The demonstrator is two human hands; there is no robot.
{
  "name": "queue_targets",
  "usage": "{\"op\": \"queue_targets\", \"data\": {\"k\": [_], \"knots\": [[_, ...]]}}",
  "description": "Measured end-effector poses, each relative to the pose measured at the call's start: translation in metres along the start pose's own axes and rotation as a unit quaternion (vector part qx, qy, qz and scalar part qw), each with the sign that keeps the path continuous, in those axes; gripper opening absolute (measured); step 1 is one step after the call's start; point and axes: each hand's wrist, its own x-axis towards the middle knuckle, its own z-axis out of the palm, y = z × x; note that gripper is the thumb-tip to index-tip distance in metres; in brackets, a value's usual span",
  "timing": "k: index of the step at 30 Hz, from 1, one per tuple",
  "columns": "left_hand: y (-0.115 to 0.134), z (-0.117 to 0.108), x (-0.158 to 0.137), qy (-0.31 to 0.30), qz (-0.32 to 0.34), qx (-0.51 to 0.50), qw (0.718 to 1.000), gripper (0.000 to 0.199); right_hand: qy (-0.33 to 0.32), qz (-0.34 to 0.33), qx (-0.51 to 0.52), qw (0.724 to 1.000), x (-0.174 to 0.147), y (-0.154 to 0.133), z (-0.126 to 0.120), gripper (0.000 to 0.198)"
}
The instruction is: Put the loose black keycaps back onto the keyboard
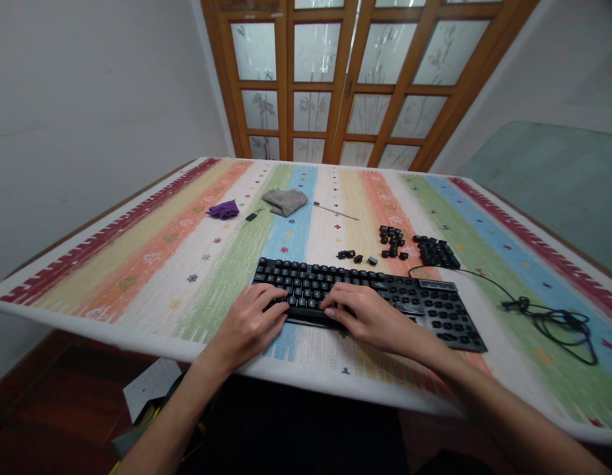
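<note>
A black keyboard lies near the table's front edge, with keycaps on its left and middle parts. Its right-hand section shows bare switches. My left hand closes round the keyboard's lower left corner, the thumb along the front edge. The fingers of my right hand are bent together over the bottom row, near the right end of the space bar. Whether a single key is pinched there is hidden. Behind the keyboard lie a few loose keycaps and a grey keycap.
Loose keycaps sit in one group and a tighter block. The coiled cable lies right. Farther back are a grey cloth, a purple cloth, a small black item and a thin rod.
</note>
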Motion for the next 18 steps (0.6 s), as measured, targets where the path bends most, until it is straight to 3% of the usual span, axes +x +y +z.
{"op": "queue_targets", "data": {"k": [8,18], "knots": [[0.001,-0.001,0.008,-0.024,0.115,0.087,0.989,0.015,0.029,-0.026,-0.079,0.996,-0.008,0.0,0.006,0.015],[0.002,0.001,0.009,-0.039,0.167,0.129,0.977,0.016,0.09,-0.092,-0.218,0.968,-0.03,0.006,0.014,0.015]]}}
